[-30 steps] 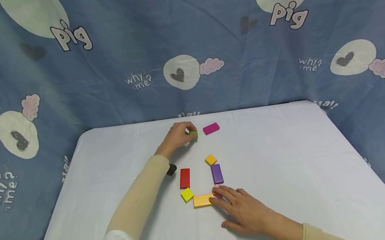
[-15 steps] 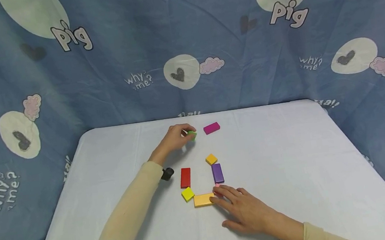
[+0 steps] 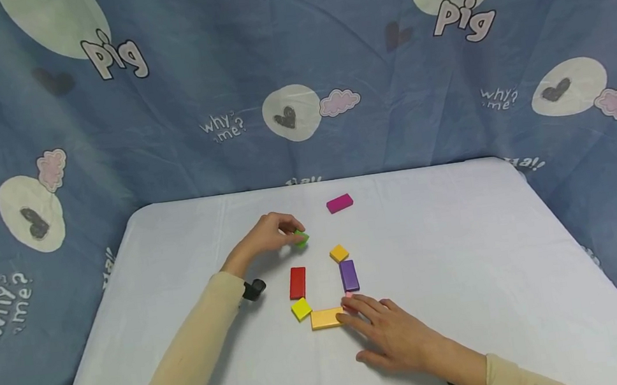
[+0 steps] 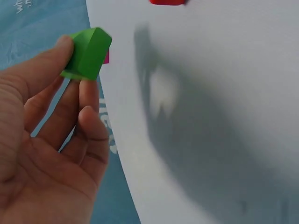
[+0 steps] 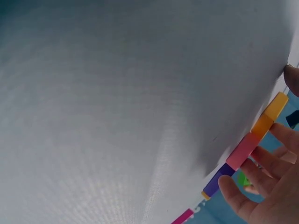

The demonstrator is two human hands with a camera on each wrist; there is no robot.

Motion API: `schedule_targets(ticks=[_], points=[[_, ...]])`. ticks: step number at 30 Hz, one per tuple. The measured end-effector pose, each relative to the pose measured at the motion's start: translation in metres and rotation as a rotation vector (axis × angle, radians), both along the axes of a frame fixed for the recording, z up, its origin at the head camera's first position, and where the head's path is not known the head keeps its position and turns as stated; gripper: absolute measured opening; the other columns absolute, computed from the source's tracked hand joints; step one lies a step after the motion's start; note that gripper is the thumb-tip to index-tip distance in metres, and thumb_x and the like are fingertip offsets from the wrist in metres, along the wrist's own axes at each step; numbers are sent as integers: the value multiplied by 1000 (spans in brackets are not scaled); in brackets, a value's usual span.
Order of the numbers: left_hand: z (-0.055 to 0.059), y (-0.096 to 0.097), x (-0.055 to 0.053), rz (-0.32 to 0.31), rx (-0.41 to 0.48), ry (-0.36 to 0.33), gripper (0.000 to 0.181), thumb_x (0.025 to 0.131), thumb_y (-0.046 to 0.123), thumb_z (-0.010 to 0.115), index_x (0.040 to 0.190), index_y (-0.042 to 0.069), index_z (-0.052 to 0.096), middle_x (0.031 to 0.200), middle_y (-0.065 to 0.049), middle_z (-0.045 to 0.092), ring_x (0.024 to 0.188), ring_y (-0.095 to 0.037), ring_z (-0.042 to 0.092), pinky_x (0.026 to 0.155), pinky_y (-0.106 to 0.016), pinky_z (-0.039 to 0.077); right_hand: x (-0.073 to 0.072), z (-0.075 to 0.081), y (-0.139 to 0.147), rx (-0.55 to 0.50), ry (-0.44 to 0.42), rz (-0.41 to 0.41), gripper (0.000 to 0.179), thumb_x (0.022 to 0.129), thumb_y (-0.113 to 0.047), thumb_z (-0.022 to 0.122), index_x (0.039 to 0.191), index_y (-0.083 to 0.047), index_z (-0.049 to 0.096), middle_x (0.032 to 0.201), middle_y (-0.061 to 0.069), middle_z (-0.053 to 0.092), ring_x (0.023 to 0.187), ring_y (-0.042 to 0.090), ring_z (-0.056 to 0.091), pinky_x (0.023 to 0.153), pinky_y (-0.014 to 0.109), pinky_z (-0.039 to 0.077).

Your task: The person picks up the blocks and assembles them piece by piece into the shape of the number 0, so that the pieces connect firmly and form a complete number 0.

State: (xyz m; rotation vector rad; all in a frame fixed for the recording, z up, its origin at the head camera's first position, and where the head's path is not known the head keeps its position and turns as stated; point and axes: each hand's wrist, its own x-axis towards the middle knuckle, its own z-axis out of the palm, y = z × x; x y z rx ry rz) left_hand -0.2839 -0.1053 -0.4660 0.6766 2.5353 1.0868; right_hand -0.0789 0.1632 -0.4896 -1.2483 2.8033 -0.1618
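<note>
My left hand (image 3: pixel 270 234) pinches a small green block (image 4: pixel 91 53) between thumb and fingers, raised above the white table behind the red block (image 3: pixel 298 282). My right hand (image 3: pixel 389 333) lies low at the near right corner of the block outline, fingers spread and relaxed. Its fingertips reach the orange block (image 3: pixel 325 319) and the pink block (image 5: pixel 243 150), which they partly cover in the head view. A purple block (image 3: pixel 349 275) lies beyond the pink one, with a small yellow-orange block (image 3: pixel 339 253) at its far end. The bright yellow block (image 3: pixel 302 309) sits between the red and orange blocks.
A magenta block (image 3: pixel 340 203) lies alone near the far edge of the white table (image 3: pixel 494 247). Behind the table hangs a blue printed cloth (image 3: pixel 371 140). A black wrist camera (image 3: pixel 254 289) sticks out from the left wrist.
My left hand has lifted the green block from near the magenta block and brought it nearer and to the left. My right hand stays in place.
</note>
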Motion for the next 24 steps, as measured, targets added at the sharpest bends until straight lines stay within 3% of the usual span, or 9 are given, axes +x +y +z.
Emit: schedule_targets(ticks=[8,24], points=[[-10,-6,6,-52,21,-104,17,85,15,77,100,9,73,91,1,69,85,-16,61,72,-30,51,-1,0,0,2,2,4,70,92,-52,59,151,-20,37,156,6,31,141,23,28,94,46,46],[-15,-4,11,-60,0,-137,19,86,16,77,103,8,73,94,1,69,89,-16,62,81,-31,52,1,-1,0,-11,23,5,70,92,-52,60,150,-20,38,155,6,32,140,23,31,94,45,46]])
